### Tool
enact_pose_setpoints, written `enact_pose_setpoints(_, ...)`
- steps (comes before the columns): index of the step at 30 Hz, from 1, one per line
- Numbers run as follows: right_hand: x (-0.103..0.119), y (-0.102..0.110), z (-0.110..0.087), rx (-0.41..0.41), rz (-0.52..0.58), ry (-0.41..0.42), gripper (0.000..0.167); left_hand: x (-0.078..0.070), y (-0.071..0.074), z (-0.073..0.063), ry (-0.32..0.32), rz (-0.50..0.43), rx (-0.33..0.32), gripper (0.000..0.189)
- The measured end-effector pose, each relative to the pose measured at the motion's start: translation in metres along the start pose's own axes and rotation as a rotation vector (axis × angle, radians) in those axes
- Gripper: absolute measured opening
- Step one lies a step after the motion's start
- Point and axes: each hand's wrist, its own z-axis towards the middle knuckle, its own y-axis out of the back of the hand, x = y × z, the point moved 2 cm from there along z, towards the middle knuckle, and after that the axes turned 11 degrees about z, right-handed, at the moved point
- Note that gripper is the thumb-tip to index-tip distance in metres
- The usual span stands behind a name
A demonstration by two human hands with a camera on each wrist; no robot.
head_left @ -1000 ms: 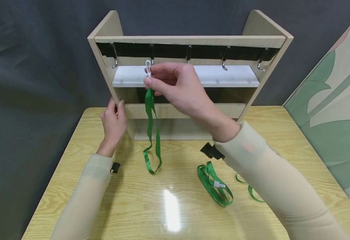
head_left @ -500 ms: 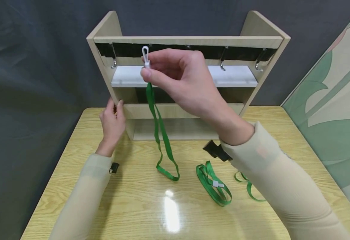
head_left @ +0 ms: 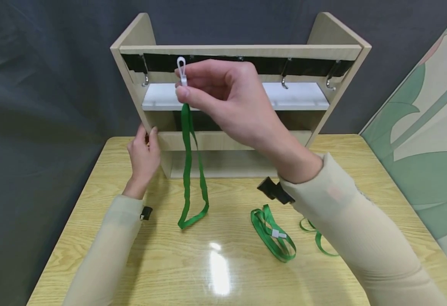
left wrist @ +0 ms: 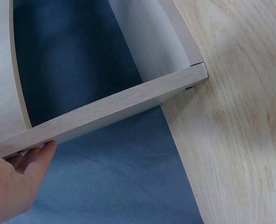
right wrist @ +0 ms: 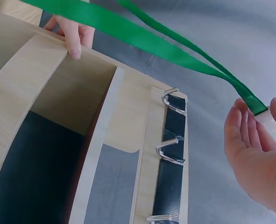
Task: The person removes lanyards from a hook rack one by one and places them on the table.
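Note:
My right hand (head_left: 234, 102) pinches the white plastic end of a green lanyard (head_left: 187, 170) between thumb and fingertips. The end's small white loop (head_left: 181, 63) points up above the fingers, and the ribbon hangs down in a long loop before the wooden shelf unit. In the head view this hand overlaps the hook row and hides some of its middle. My left hand (head_left: 143, 155) grips the unit's left side panel (left wrist: 105, 105) low down, thumb at the front edge and fingers around the outside. The right wrist view shows metal hooks (right wrist: 169, 151) apart from the lanyard.
A second green lanyard (head_left: 261, 229) lies coiled on the wooden table (head_left: 162, 263). More green ribbon (head_left: 320, 244) shows to its right, partly hidden by my right sleeve. A white shelf (head_left: 296, 95) sits below the hooks. Dark cloth (head_left: 47, 85) hangs behind, and a patterned panel (head_left: 426, 140) stands at right.
My right hand has risen and shifted slightly, carrying the lanyard's white end up and left. The ribbon swung right, then back to the left. My left hand stays on the panel.

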Motion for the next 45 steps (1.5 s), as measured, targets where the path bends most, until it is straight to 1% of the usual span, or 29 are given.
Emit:
enact_pose_setpoints(10,0.0,-0.005,-0.005,0.035,0.029,0.013,0.022,0.001,0.001,0.001,-0.002,0.008,-0.002,0.029)
enact_pose_setpoints(15,-0.003,-0.007,-0.011,0.087,0.043,0.014,0.022,0.0,0.001,0.001,0.004,0.004,0.002,0.029)
enact_pose_setpoints(21,-0.006,-0.011,-0.018,0.125,0.093,0.001,0.023,0.0,0.002,0.0,0.023,0.015,0.013,0.03)
enact_pose_setpoints(26,-0.01,-0.015,-0.023,0.17,0.128,-0.014,0.025,-0.001,0.002,0.001,0.022,0.023,0.026,0.03)
enact_pose_setpoints(34,-0.015,-0.024,-0.028,0.218,0.138,0.004,0.025,-0.001,0.004,0.001,0.046,0.031,0.026,0.029)
enact_pose_setpoints(37,-0.016,-0.028,-0.032,0.238,0.145,-0.011,0.026,0.0,0.004,0.001,0.059,0.036,0.036,0.029)
enact_pose_setpoints(41,-0.018,-0.032,-0.039,0.266,0.141,-0.034,0.026,0.001,0.003,0.001,0.057,0.034,0.046,0.028)
enact_pose_setpoints(45,-0.019,-0.035,-0.047,0.284,0.127,-0.057,0.025,0.005,0.001,0.001,0.052,0.027,0.038,0.03)
